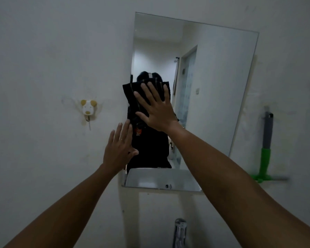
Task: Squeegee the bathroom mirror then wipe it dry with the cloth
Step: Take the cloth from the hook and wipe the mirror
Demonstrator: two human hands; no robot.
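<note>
Mirror [213, 86] hangs on the wall, long axis upright, tilted slightly in this view. Cloth [132, 97], dark, is pressed flat against the glass at the mirror's left edge, about mid-height, part of it overhanging onto the wall. Right hand [156, 111] lies on the cloth, palm flat, fingers spread: the grip is open, pinning the cloth by pressure, not clasping it. Left hand [119, 149] is below and left of it, open and empty, fingers straight, at the mirror's lower left edge; whether it touches glass or wall cannot be told from this angle. Squeegee [266, 149], green head down and grey handle up, stands against the wall right of the mirror, well apart from both hands, so the squeegee step appears done and drying is in hand. Most unwiped glass lies to the right and above the cloth; the right hand is the nearer and would carry the stroke that way. Tap [180, 231] sits below.
</note>
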